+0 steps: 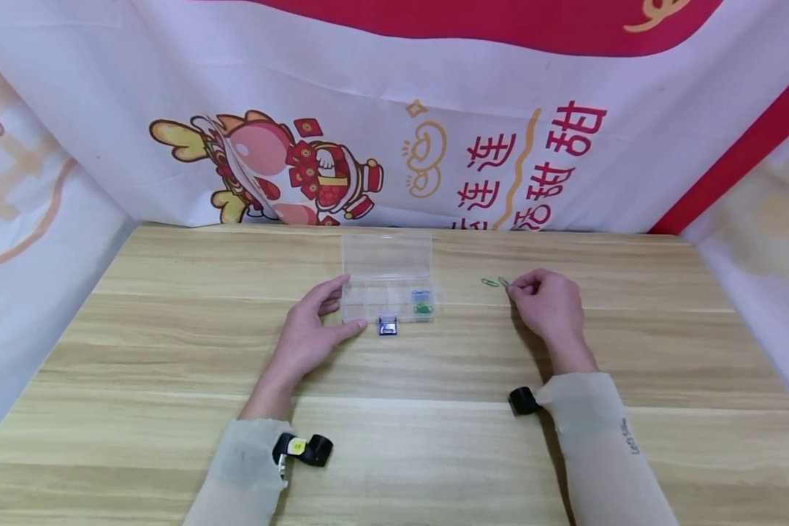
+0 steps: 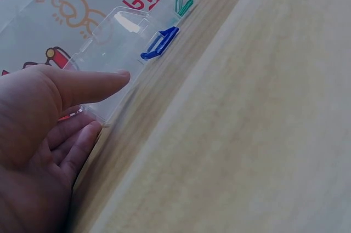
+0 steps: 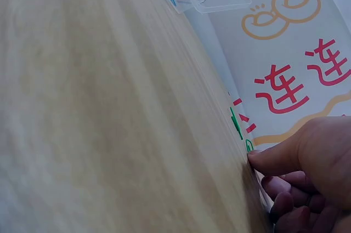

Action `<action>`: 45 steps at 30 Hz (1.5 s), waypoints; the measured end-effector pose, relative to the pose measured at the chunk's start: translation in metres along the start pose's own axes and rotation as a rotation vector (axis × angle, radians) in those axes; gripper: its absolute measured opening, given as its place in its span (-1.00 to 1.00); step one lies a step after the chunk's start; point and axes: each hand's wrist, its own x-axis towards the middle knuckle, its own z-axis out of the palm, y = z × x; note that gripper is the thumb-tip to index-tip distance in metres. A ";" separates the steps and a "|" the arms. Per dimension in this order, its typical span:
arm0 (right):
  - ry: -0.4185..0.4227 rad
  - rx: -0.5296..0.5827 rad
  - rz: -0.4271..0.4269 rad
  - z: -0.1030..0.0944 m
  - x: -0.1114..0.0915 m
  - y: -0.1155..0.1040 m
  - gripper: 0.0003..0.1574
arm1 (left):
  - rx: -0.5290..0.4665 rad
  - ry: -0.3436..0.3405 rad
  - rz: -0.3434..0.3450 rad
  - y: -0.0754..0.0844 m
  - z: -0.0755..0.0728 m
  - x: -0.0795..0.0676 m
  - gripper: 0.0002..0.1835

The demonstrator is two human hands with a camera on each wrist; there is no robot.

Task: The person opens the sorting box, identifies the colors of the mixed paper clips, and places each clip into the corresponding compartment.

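A clear plastic compartment box stands on the table with its lid raised at the back. My left hand holds the box's left end, thumb along the front edge and fingers at the far left corner. The blue latch hangs at the front. Blue paper clips and green paper clips lie in the right-hand compartments. To the right of the box, my right hand pinches a green paper clip between thumb and fingertip. Another green paper clip lies just left of it.
The wood-grain table ends at the back against a white printed cloth, with cloth at both sides too. Black camera mounts sit on the left wrist and the right wrist.
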 end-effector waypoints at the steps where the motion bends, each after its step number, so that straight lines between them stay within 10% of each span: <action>1: -0.004 -0.006 -0.004 0.000 0.000 0.000 -0.74 | 0.002 0.000 0.000 0.000 0.000 0.000 -0.13; 45: -0.147 0.520 0.042 -0.019 -0.003 0.001 -0.60 | 0.005 0.002 -0.001 0.000 0.000 -0.001 -0.13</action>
